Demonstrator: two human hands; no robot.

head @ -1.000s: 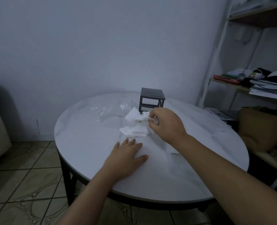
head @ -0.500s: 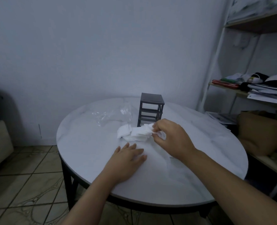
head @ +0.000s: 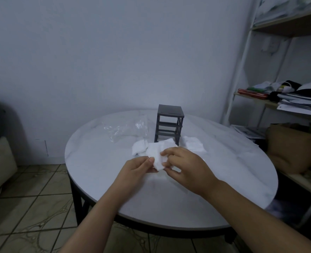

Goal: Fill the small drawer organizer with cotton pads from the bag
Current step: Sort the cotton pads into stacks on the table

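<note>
— Holding anything, the left hand (head: 138, 168)?
— Its curled fingers pinch a cotton pad (head: 156, 155); the right hand (head: 186, 169) pinches the same pad, over the table (head: 96, 161), before the drawer organizer (head: 169, 125).

1. My left hand (head: 138, 167) reaches in from the lower left on a bare forearm. Its thumb and forefinger pinch the near left edge of a cotton pad (head: 155, 155).
2. My right hand (head: 185, 168) comes in from the lower right, back of the hand turned up. Its fingers are curled and pinch the same pad's right edge.
3. The two hands meet in front of me, fingertips close together.
</note>
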